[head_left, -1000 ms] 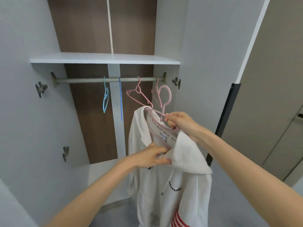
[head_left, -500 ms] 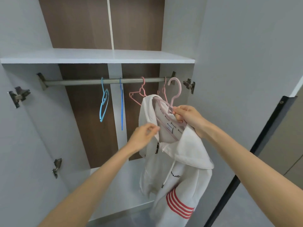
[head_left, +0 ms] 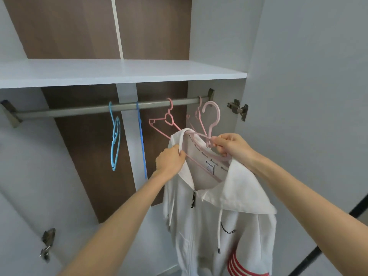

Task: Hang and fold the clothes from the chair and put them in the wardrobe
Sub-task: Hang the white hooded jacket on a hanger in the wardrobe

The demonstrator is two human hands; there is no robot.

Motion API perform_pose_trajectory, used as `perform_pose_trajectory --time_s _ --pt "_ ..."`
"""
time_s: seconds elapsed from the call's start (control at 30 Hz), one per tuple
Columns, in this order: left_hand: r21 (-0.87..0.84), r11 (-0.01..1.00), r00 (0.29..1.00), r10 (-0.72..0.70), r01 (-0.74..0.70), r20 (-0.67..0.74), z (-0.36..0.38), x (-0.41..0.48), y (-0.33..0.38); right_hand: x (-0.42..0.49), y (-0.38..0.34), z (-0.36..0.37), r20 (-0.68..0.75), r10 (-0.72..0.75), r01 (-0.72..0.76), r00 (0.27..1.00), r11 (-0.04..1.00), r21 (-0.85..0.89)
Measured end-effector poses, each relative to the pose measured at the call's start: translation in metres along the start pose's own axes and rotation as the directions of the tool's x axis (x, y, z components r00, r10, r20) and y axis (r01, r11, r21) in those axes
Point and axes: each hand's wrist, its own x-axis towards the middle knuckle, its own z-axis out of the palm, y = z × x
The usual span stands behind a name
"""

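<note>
hoodie: the white zip hoodie (head_left: 219,226) is on a pink hanger (head_left: 212,118) and hangs straight down in front of the open wardrobe, right side.
right hand: the right hand (head_left: 235,146) pinches the hanger's neck just under the hook and carries the weight.
left hand: the left hand (head_left: 170,160) grips bunched collar fabric at the hanger's left end.
key bit: the hook sticks up above the right hand, just below and nearer than the rail (head_left: 79,110), by its right end. I'd guess up and over.
watch out: empty pink hangers (head_left: 169,118) sit right there. The blue hangers (head_left: 115,140) are further left.

Up-left of the right grip (head_left: 233,148), the rail (head_left: 79,110) under the white shelf (head_left: 119,72) carried two blue hangers (head_left: 115,136) and two pink hangers (head_left: 169,114).
</note>
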Motion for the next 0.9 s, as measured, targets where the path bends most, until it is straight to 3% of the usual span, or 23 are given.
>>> perform_pose_trajectory --time_s 0.13,0.33,0.43,0.53,0.7,0.77,0.9 --pt "-0.023 0.999 0.997 0.025 -0.023 0.075 0.013 0.004 -0.017 0.023 0.000 0.011 -0.063 0.060 -0.057 0.996 0.998 0.039" --pt "-0.099 0.995 0.967 0.017 0.009 0.255 0.009 0.036 -0.044 0.045 0.004 0.032 -0.012 0.090 -0.089 0.996 0.994 0.060" --pt "-0.099 0.995 0.984 0.050 -0.033 0.173 -0.016 0.052 -0.054 0.056 0.006 0.040 -0.012 0.094 -0.093 0.995 0.993 0.066" --pt "-0.056 0.993 0.993 0.101 -0.104 -0.058 -0.050 0.065 -0.065 0.073 0.009 0.056 -0.005 0.076 -0.076 0.997 0.996 0.049" --pt "0.122 0.978 0.924 0.202 -0.171 -0.325 -0.115 0.079 -0.086 0.111 0.006 0.088 0.026 0.048 -0.049 0.999 0.999 0.024" --pt "0.210 0.964 0.913 0.229 -0.163 -0.339 -0.132 0.089 -0.099 0.130 0.001 0.100 0.042 0.042 -0.042 0.998 0.999 -0.001" --pt "0.294 0.950 0.968 0.165 -0.105 -0.189 -0.147 0.117 -0.127 0.167 -0.007 0.123 0.042 0.070 -0.069 0.997 0.997 -0.020"
